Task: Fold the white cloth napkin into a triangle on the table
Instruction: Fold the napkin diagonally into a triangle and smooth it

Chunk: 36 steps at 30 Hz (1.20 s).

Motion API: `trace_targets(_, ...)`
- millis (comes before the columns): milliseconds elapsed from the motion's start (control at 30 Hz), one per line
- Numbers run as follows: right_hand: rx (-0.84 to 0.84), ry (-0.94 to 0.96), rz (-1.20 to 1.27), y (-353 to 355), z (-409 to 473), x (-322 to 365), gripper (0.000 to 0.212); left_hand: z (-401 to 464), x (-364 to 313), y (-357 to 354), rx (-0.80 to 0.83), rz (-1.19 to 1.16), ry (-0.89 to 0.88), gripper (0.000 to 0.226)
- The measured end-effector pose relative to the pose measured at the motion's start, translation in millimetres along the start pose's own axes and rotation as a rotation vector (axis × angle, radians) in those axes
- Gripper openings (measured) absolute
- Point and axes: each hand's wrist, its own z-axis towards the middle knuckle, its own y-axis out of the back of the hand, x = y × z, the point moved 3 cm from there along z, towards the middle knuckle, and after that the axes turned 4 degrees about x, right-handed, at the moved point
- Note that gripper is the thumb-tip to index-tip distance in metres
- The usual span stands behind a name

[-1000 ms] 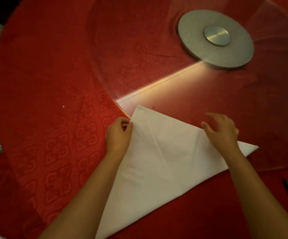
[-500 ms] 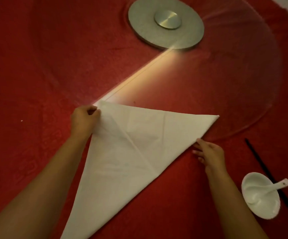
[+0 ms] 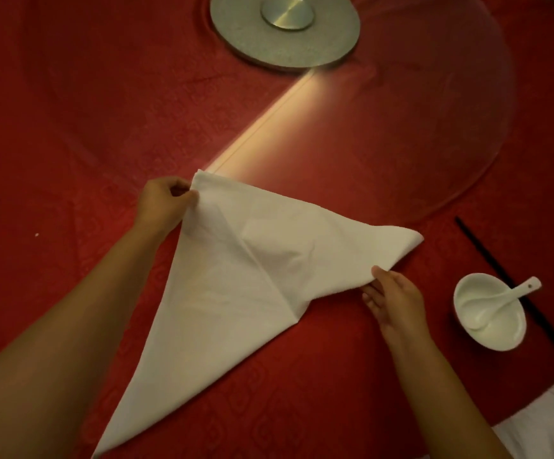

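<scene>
Two hands hold the white napkin (image 3: pixel 236 286), a folded triangle on the red table (image 3: pixel 70 127): left hand (image 3: pixel 164 203) pinches its far corner shut; right hand (image 3: pixel 391 293), fingers under and thumb above, lifts the right-hand flap beside the bowl (image 3: pixel 487 313).

No text, label, brand, number or sign could be read anywhere in the picture. The red tablecloth (image 3: pixel 70 134) carried only a woven geometric pattern, not letters.
</scene>
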Motion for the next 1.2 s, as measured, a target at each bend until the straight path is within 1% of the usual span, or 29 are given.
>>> trace_targets(200, -0.065, 0.060, 0.161, 28, -66, -25, 0.011, -5, -39, 5, 0.217, -0.001, -0.133, 0.012)
trace_targets(367, -0.039, 0.083, 0.221, 40, -125, -36, 0.014, -27, -50, 24, 0.346, -0.085, -0.153, 0.008)
trace_targets(433, -0.015, 0.085, 0.233, 39, -149, -39, 0.016, -35, -47, 44, 0.354, -0.126, -0.173, 0.007)
trace_targets(500, -0.002, 0.091, 0.257, 33, -170, -40, 0.017, -42, -44, 71, 0.343, -0.141, -0.196, 0.014)
trace_targets(567, 0.048, 0.111, 0.266, 21, -189, -36, 0.012, -48, -43, 105, 0.295, -0.121, -0.208, 0.018)
trace_targets(600, 0.085, 0.123, 0.273, 14, -198, -32, 0.008, -51, -45, 122, 0.261, -0.109, -0.218, 0.017)
trace_targets(667, 0.159, 0.154, 0.297, 1, -215, -23, 0.012, -60, -52, 158, 0.225, -0.074, -0.237, 0.005)
trace_targets(700, 0.188, 0.176, 0.307, -2, -221, -19, 0.013, -63, -58, 173, 0.222, -0.049, -0.245, 0.011)
trace_targets(767, 0.233, 0.205, 0.312, -2, -232, -15, 0.013, -70, -68, 203, 0.232, 0.026, -0.244, 0.029)
trace_targets(800, 0.246, 0.216, 0.312, 2, -237, -15, 0.013, -73, -71, 216, 0.235, 0.091, -0.238, 0.033)
trace_targets(867, 0.237, 0.236, 0.284, 14, -243, -21, 0.015, -80, -76, 230, 0.254, 0.204, -0.225, 0.033)
trace_targets(933, 0.198, 0.226, 0.257, 28, -242, -36, 0.017, -90, -84, 217, 0.280, 0.221, -0.250, 0.027)
trace_targets(967, 0.173, 0.214, 0.253, 35, -236, -44, 0.015, -96, -87, 199, 0.297, 0.205, -0.271, 0.022)
trace_targets(1033, 0.118, 0.202, 0.204, 48, -217, -59, 0.013, -101, -87, 144, 0.323, 0.211, -0.299, 0.010)
trace_targets(1067, 0.085, 0.202, 0.155, 54, -203, -66, 0.014, -99, -81, 113, 0.331, 0.228, -0.305, 0.008)
trace_targets(1200, -0.075, 0.187, 0.051, 80, -151, -92, 0.012, -74, -48, -5, 0.322, 0.280, -0.336, 0.015)
